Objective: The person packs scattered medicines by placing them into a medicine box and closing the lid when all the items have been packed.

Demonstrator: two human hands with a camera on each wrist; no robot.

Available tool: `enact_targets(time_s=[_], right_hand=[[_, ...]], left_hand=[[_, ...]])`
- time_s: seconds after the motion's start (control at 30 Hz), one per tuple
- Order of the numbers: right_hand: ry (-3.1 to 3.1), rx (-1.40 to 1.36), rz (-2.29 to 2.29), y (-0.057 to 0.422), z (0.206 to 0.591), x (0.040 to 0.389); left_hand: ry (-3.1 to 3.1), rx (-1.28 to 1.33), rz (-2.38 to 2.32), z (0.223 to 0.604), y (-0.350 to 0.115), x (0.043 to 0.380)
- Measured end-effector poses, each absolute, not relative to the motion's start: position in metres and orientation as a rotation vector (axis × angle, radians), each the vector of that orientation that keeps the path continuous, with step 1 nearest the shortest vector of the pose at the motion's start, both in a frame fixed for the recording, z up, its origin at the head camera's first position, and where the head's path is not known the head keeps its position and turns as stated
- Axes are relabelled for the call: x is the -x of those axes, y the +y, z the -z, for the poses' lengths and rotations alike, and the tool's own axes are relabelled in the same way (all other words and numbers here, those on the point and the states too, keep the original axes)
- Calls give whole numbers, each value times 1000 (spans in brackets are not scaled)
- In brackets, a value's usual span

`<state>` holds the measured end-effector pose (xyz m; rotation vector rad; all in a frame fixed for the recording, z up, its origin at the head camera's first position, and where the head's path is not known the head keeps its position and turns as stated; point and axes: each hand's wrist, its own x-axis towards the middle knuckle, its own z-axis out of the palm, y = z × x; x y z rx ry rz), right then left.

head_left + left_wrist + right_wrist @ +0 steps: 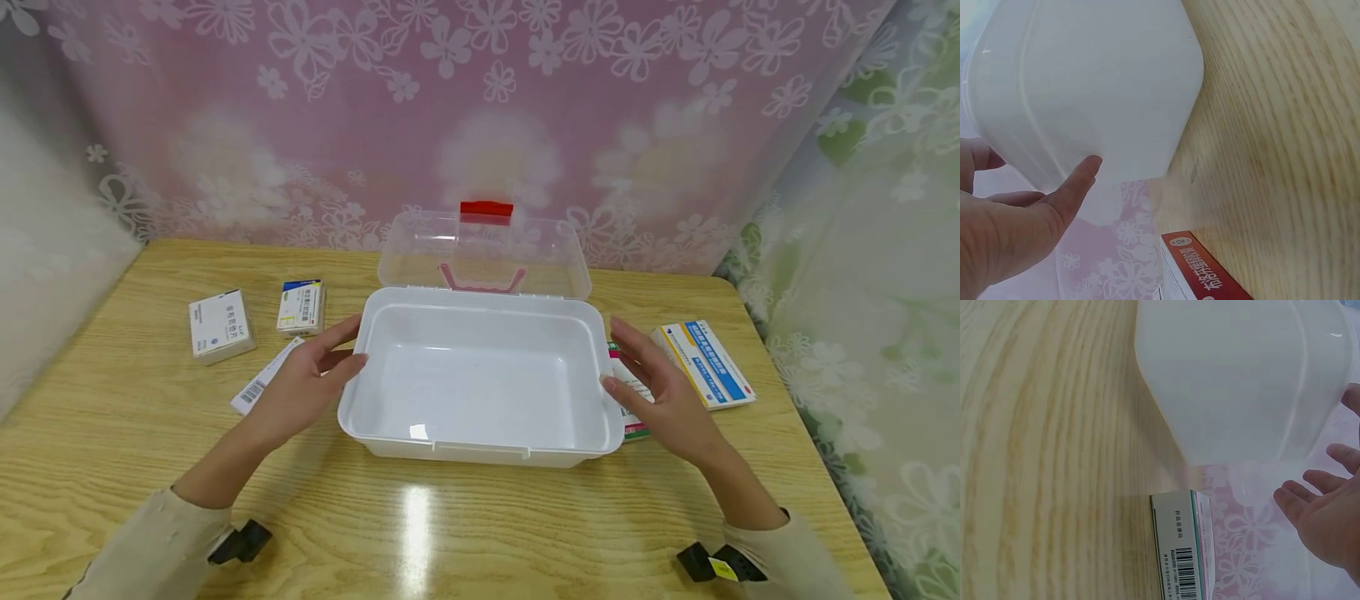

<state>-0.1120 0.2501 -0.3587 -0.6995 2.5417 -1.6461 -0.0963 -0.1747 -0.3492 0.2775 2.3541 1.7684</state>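
A white plastic storage box [480, 392] stands on the wooden table, its inside bare. Its clear lid [420, 250], with a red latch and pink handle, is swung back behind it. At the left end my left hand [300, 383] touches the box, thumb by the rim and extended fingers along the outer wall. My right hand [663, 400] is at the opposite end, thumb tip at the rim. In the right wrist view its spread fingers [1316, 487] stand beside the wall. One medicine carton [633, 396] is partly hidden behind the right hand and box.
Left of the box lie two medicine cartons, a white one [221, 325] and a smaller blue-edged one [302, 308]. A barcoded carton [258, 387] is partly covered by the left hand. Blue-and-white cartons [705, 362] lie at right. A floral curtain [480, 125] hangs behind the table.
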Motion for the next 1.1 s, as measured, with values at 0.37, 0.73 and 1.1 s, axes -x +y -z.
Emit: enact_targets(time_s=[0.37,0.73,1.1], right_hand=[[2380,660,1747,250,365,109],[2283,527,1800,248,368,105],[2243,557,1832,243,371,109]], left_hand=[[2278,-215,-1762,342,-176,98],[2308,-149,-1607,325,-175,101],[2342,-120,-1514,316,-175,105]])
